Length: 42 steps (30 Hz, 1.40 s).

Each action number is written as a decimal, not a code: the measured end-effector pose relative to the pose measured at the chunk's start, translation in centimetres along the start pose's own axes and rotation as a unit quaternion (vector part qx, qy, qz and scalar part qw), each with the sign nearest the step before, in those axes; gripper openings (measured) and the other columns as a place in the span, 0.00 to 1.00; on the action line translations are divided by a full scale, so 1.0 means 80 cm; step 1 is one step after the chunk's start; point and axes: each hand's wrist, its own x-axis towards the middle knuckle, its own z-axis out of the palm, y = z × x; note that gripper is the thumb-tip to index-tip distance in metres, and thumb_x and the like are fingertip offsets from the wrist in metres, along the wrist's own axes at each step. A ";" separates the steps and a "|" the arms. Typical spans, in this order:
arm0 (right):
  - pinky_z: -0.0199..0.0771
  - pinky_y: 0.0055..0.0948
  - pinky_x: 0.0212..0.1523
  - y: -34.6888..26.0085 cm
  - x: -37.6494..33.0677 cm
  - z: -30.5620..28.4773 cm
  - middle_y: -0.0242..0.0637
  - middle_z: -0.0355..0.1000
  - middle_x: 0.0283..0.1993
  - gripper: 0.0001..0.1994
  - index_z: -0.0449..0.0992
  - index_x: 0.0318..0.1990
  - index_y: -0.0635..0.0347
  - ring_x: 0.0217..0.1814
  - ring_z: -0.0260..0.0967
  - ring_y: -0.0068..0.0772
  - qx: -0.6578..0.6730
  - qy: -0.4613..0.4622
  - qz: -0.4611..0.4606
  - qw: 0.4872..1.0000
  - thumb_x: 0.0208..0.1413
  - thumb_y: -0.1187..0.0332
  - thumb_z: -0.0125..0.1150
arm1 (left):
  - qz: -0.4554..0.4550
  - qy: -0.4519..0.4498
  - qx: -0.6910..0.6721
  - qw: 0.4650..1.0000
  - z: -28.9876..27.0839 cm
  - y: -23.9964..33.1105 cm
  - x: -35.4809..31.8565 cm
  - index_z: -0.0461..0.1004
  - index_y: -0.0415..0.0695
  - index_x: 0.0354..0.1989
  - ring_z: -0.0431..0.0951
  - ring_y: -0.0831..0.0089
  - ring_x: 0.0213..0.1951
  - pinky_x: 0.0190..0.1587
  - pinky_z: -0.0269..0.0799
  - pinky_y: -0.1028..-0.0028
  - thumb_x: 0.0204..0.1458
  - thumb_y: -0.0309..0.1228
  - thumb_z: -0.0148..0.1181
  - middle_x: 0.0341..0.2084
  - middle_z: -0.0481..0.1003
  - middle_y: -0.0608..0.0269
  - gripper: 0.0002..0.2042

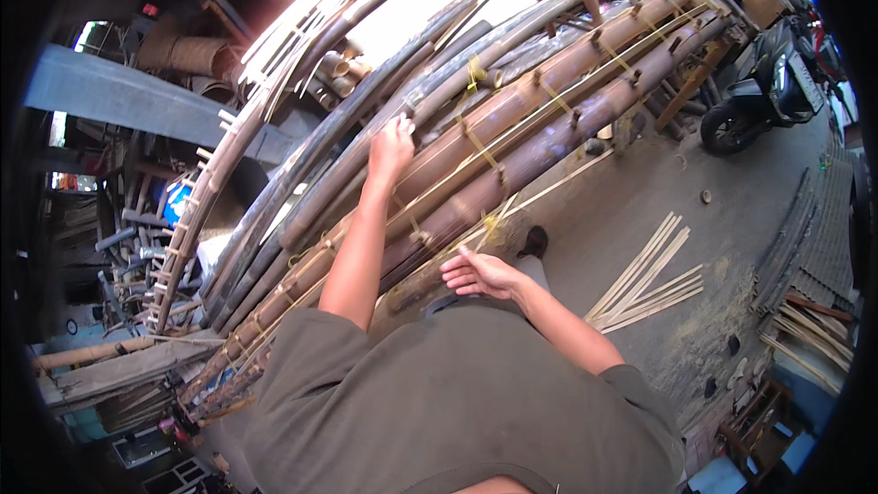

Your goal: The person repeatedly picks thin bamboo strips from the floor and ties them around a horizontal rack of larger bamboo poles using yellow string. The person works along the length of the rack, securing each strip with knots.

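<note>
My left hand [392, 148] reaches out over a row of long bamboo poles, its fingers bent closed near the tips. Something pale shows at the fingertips, too small to name. Just beside it runs a thick brown bamboo pole [512, 119] with short pegs standing out of it. A second, darker bamboo pole [549, 144] lies parallel on the near side, and thin yellow ties [492, 225] cross the pair. My right hand [482, 274] hovers in front of my waist, palm turned inward and fingers stretched out, holding nothing. The nearest yellow tie is slightly beyond it.
Split bamboo strips [640, 284] lie fanned on the ground to the right. A parked motorcycle [777, 82] stands at the far right, above stacked corrugated sheets [809, 256]. On the left are a pegged bamboo pole [187, 229] and a wide grey beam [110, 87].
</note>
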 end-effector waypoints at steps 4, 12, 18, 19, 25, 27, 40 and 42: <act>0.72 0.31 0.46 0.026 0.045 0.076 0.31 0.72 0.38 0.19 0.74 0.47 0.57 0.43 0.68 0.24 0.225 0.136 -0.154 0.952 0.65 0.51 0.48 | -0.103 -0.119 0.035 0.987 -0.056 -0.094 -0.127 0.70 0.46 0.54 0.76 0.43 0.47 0.48 0.68 0.51 0.60 0.44 0.49 0.40 0.78 0.42 0.19; 0.67 0.45 0.51 -0.097 0.119 0.260 0.46 0.77 0.40 0.24 0.78 0.40 0.63 0.45 0.73 0.45 -0.600 -0.085 -0.321 0.728 0.65 0.51 0.43 | 0.096 0.047 -0.207 0.973 0.032 -0.137 -0.196 0.73 0.43 0.45 0.75 0.60 0.47 0.44 0.64 0.59 0.60 0.33 0.50 0.42 0.76 0.53 0.10; 0.72 0.35 0.41 -0.189 0.168 0.188 0.46 0.78 0.35 0.31 0.81 0.41 0.63 0.37 0.75 0.38 -0.668 0.021 -0.233 0.707 0.66 0.43 0.38 | 0.021 -0.023 -0.047 0.998 -0.012 -0.095 -0.185 0.78 0.45 0.42 0.78 0.53 0.42 0.47 0.55 0.53 0.62 0.37 0.46 0.35 0.79 0.49 0.14; 0.72 0.34 0.39 -0.183 0.161 0.182 0.46 0.77 0.31 0.29 0.80 0.38 0.64 0.34 0.74 0.35 -0.588 0.021 -0.281 0.758 0.66 0.46 0.40 | 0.021 -0.036 -0.037 0.998 -0.014 -0.091 -0.189 0.77 0.43 0.41 0.77 0.51 0.43 0.48 0.58 0.53 0.62 0.37 0.46 0.35 0.79 0.48 0.14; 0.70 0.47 0.41 -0.012 0.037 0.124 0.51 0.70 0.22 0.22 0.72 0.20 0.64 0.32 0.71 0.54 -0.725 -0.040 -0.340 0.598 0.63 0.58 0.50 | -0.001 0.020 0.001 1.000 -0.021 -0.077 -0.198 0.80 0.46 0.34 0.78 0.60 0.41 0.48 0.58 0.57 0.61 0.35 0.47 0.34 0.80 0.58 0.13; 0.69 0.47 0.36 0.013 0.056 0.103 0.50 0.68 0.19 0.24 0.69 0.16 0.64 0.28 0.69 0.54 -0.696 -0.018 -0.445 0.564 0.62 0.58 0.52 | -0.006 0.016 0.005 1.000 -0.026 -0.080 -0.201 0.80 0.44 0.33 0.79 0.63 0.40 0.45 0.64 0.61 0.62 0.34 0.47 0.33 0.80 0.58 0.14; 0.71 0.44 0.51 0.075 0.065 0.164 0.49 0.76 0.40 0.14 0.76 0.45 0.64 0.44 0.74 0.49 -0.774 0.071 -0.289 0.559 0.57 0.64 0.53 | -0.006 -0.033 -0.033 0.999 -0.037 -0.167 -0.044 0.77 0.48 0.49 0.76 0.44 0.45 0.48 0.71 0.52 0.60 0.37 0.47 0.42 0.76 0.43 0.15; 0.73 0.45 0.49 0.115 0.080 0.187 0.52 0.76 0.43 0.15 0.75 0.48 0.64 0.46 0.74 0.51 -0.666 0.007 -0.308 0.679 0.58 0.64 0.53 | -0.042 -0.032 -0.046 0.998 -0.074 -0.189 -0.078 0.72 0.43 0.54 0.76 0.43 0.46 0.48 0.71 0.52 0.61 0.39 0.46 0.42 0.76 0.40 0.19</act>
